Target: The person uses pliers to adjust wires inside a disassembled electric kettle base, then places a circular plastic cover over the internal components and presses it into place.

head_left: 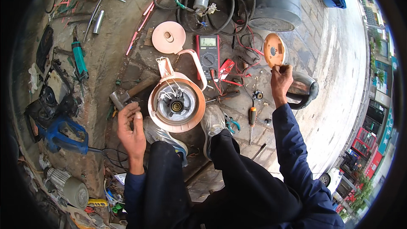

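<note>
Pinching one round orange cover [274, 50] with the right hand [282, 80], off right; got the left hand [131, 129] loosely open, just left of one pink kettle [177, 106]. Farther out, spotting one pink lid [163, 39], one multimeter [208, 59]. Can't see one big motor [269, 6] fully, cut off at the far edge.

Grey brick paving [313, 42] spreads out in daylight, bordered at left by a worn, dirty concrete strip [96, 97]. To the right runs a pale road [339, 59]; beyond it stand red-and-green shopfronts [364, 141], with green foliage [361, 196] and a white car [335, 180].
</note>
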The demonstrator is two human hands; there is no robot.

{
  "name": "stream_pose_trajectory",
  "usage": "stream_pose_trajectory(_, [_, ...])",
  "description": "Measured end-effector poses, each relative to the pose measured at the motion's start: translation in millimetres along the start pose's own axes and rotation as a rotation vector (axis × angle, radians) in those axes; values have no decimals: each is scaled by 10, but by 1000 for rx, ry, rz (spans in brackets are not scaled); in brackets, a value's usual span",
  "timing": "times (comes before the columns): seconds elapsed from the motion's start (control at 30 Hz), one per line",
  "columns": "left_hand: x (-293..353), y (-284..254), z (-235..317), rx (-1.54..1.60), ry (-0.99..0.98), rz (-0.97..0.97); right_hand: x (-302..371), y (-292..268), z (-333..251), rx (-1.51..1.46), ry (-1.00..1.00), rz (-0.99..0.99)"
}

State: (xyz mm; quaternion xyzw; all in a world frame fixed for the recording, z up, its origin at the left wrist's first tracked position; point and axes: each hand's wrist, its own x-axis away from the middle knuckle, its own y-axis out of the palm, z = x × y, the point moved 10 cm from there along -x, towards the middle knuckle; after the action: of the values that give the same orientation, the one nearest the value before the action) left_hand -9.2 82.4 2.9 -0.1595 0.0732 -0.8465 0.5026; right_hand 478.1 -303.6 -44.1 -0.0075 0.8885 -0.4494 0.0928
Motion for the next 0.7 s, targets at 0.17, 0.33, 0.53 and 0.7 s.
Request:
stream_pose_trajectory(0.17, [-5, 11, 237, -28, 25, 11, 73, -173, -18, -319, 303, -11])
stream_pose_trajectory(0.33, [133, 189, 859, 183, -41, -111, 604, -570, -1330, -555, 36, -227])
stream_pose_trajectory(0.53, [373, 947, 1466, 540, -189, -621, 1644, -625, -3234, -365, -731, -605])
stream_pose_trajectory(0.7, [380, 913, 1343, 724, -360, -490, 2120, -572, -3654, -330, -1056, -688])
